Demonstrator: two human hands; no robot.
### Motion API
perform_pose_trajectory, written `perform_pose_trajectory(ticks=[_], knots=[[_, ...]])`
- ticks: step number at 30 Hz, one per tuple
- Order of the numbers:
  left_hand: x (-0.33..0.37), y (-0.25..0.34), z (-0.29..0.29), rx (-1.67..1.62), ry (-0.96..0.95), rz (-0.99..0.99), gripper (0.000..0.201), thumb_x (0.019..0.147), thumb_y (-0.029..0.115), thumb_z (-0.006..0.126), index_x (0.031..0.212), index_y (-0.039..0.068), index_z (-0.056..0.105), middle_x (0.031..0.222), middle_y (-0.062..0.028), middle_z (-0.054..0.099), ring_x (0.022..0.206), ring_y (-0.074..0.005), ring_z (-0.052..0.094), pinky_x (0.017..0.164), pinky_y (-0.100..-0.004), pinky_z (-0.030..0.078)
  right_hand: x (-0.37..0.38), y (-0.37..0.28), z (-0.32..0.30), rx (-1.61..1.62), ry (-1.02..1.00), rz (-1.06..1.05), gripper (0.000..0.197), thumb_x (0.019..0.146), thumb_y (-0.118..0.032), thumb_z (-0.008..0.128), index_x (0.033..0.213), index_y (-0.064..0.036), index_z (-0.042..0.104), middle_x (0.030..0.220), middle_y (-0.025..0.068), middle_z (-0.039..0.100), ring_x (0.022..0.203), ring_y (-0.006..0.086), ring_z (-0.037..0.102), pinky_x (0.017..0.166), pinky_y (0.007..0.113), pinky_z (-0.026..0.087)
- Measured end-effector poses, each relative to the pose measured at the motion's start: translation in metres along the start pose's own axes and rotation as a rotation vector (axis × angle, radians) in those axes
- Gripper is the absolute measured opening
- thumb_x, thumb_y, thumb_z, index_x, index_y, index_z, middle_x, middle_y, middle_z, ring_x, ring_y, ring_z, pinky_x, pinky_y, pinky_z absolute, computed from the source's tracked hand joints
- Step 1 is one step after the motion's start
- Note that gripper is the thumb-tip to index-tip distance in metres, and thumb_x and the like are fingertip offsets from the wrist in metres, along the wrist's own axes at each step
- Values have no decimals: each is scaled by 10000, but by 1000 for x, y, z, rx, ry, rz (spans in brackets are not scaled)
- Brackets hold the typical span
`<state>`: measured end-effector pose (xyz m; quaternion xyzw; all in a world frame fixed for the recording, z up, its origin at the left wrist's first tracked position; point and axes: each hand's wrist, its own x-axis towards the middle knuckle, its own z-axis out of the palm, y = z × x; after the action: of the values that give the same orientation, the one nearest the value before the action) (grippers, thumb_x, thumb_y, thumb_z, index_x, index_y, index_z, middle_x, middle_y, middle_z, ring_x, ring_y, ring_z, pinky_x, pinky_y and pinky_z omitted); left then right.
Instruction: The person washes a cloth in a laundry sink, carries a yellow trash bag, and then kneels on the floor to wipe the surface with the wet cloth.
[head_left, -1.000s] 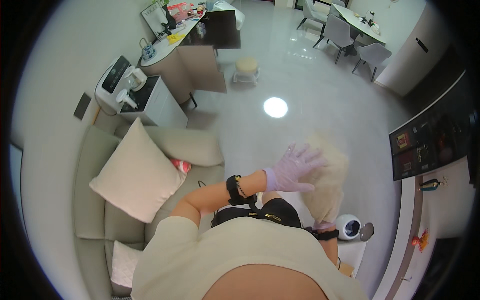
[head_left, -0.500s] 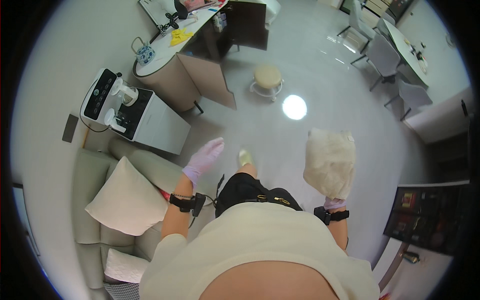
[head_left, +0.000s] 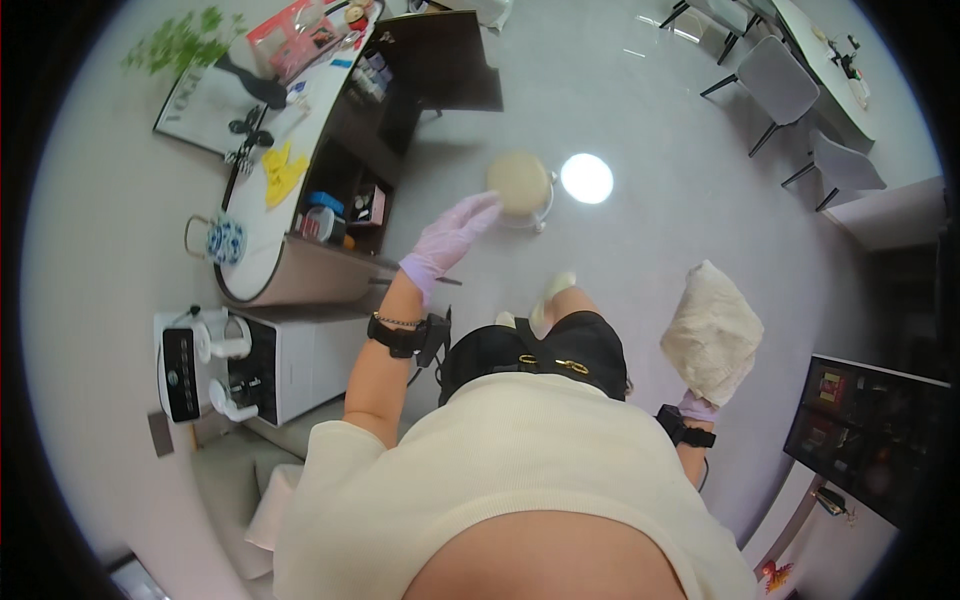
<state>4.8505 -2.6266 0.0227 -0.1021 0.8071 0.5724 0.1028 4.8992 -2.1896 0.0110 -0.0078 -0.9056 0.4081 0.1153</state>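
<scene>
My left hand, in a pink glove, reaches forward with its fingers stretched out and nothing in them. Its fingertips overlap the edge of a round beige stool in this view; I cannot tell whether they touch it. Out to my right, a folded cream cloth spreads over the fingers of my right hand, which is gloved too. Most of that hand is hidden beneath the cloth, with only its lower part showing.
At left stands a curved cabinet with an open dark door; a yellow cloth and a blue-and-white teapot lie on top. Nearer are a water dispenser and a sofa. Grey chairs flank a table at far right.
I have moved forward and turned, so the cabinet and dispenser stand closer on my left. My left hand has come up toward the stool. The cream cloth has swung further right.
</scene>
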Motion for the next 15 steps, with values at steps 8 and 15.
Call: perform_pose_trajectory(ticks=[8,15], knots=[[123,-23,-11,-156,140,-92,448,967,328,469,1309,39,489,1228,-80,601,1156,-176,540,975,-294,387,179,62,70,284,-3,70,463,928,-252,577,1312,-28,449,1311,104,510,1181,225,510,986,348,429],[163,-5,-13,-349,190,-294,485,973,382,451,1337,62,458,1245,-69,586,1077,-154,563,970,-297,385,297,77,92,152,-42,-5,460,924,-259,580,1315,-53,454,1315,89,515,1209,236,488,1029,354,381]])
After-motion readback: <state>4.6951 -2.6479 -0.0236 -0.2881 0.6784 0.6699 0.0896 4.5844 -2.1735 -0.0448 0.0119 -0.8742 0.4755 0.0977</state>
